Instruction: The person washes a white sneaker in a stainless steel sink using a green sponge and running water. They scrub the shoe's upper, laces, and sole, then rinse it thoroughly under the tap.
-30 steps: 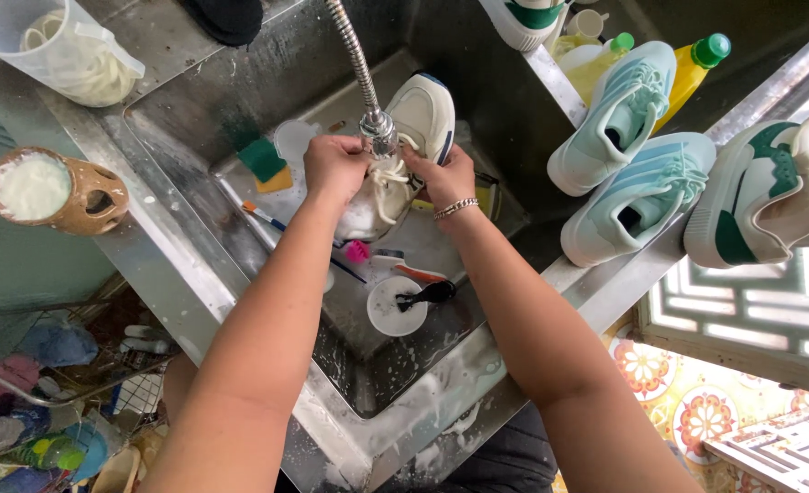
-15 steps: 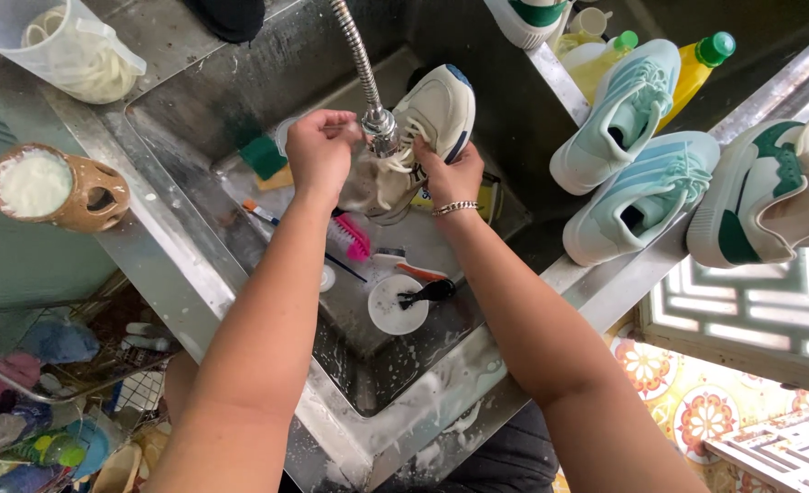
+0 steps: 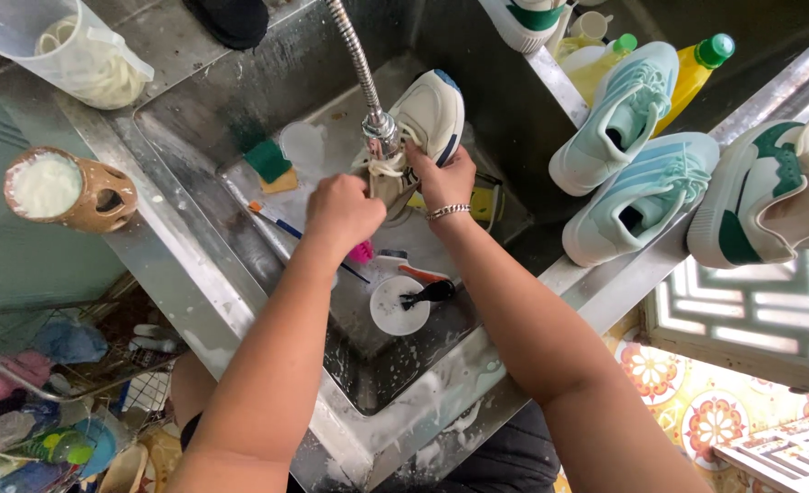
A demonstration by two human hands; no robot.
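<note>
Steel sink fills the frame, soapy along the near rim. 2 mint sneakers and 1 white-green sneaker sit on the ledge at right, well apart from the hands. Clear measuring jug at top left, tan clog holding white foam on the table edge at left. Beige-white sneaker is held over the basin, right under the flexible faucet head. Right hand grip: fingers wrapped on the shoe's side, closed on it. Left hand grip: fisted, a pink piece poking out below it; cannot tell if it touches the shoe. Green sponge, white-orange brush and round white lid lie on the basin floor.
</note>
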